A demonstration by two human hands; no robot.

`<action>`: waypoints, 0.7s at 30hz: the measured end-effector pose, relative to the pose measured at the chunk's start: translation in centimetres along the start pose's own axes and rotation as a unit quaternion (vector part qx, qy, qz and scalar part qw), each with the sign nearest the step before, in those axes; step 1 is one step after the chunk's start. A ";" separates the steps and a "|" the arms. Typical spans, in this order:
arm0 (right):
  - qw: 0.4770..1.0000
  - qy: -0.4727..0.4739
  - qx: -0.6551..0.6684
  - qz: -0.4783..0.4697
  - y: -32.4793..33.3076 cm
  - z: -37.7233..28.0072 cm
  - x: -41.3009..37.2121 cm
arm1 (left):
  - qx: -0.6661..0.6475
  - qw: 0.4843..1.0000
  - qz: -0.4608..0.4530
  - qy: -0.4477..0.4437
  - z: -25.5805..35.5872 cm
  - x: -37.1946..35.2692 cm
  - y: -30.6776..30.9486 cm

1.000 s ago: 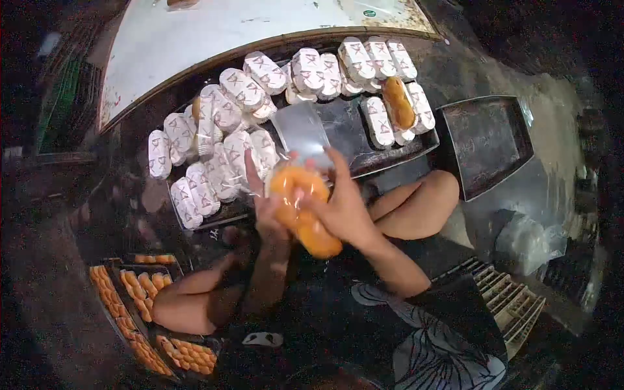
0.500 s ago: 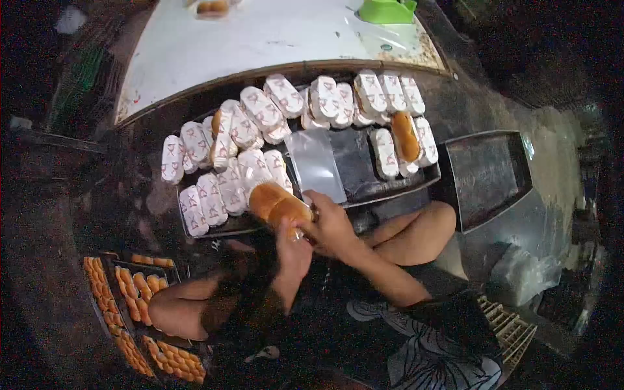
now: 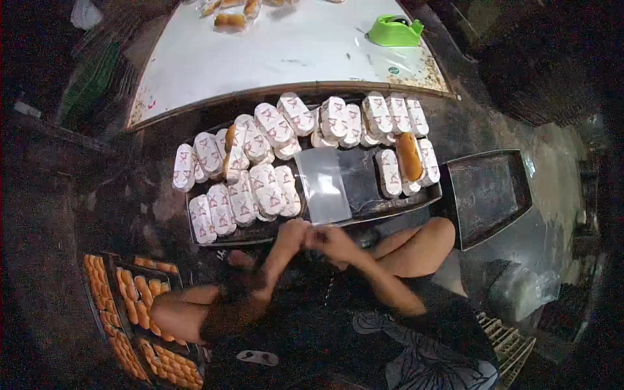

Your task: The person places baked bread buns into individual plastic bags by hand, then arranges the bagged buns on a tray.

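My left hand (image 3: 292, 235) and my right hand (image 3: 329, 242) meet at the near edge of the black tray (image 3: 260, 235), fingers closed together. Whatever is between the fingertips, if anything, is too small and blurred to make out. Just beyond them, clear plastic bags (image 3: 323, 185) lie flat in the tray. To the left are several bread rolls in white printed paper (image 3: 268, 192), undersides up. At the tray's right, a golden-brown bread roll (image 3: 409, 157) lies top up among more paper-backed rolls (image 3: 389, 172).
A white table (image 3: 292, 62) beyond the tray bears bagged bread (image 3: 229, 21) and a green tape dispenser (image 3: 395, 32). Another black tray (image 3: 491, 195) stands at right, near a bundle of clear plastic (image 3: 526, 286). Trays of unwrapped rolls (image 3: 146, 299) lie at lower left.
The bread roll that both hands held half a second ago is no longer visible in them. My hands have come together lower, by the tray edge. The view has tilted up, showing more table.
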State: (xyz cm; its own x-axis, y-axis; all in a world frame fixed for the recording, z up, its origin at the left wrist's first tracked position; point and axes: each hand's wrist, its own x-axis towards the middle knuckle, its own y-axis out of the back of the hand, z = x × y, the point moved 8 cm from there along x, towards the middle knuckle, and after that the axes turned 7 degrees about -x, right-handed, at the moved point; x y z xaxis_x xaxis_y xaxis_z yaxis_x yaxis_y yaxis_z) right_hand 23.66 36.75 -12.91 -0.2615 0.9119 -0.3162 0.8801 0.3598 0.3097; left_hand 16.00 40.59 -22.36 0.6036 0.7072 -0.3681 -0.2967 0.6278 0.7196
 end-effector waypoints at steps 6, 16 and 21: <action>0.962 -0.044 -0.103 0.247 -0.1 2.7 -3.8 | -0.211 0.976 0.046 -0.005 6.2 -3.4 6.2; 0.706 -0.024 0.664 0.245 0.9 -3.8 2.0 | -0.682 0.621 0.386 -0.024 4.2 -6.0 6.0; 0.981 0.029 0.154 0.116 -4.7 -1.5 5.3 | -0.790 0.515 0.333 0.019 -8.1 -6.2 6.9</action>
State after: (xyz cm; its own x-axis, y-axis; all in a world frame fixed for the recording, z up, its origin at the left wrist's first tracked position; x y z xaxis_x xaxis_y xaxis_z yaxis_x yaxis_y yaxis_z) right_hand 17.58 40.17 -14.69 -0.0551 0.9750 -0.2155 0.9941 0.0738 0.0797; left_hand 4.21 43.17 -19.93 -0.0279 0.9236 -0.3822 -0.6778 -0.2985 -0.6719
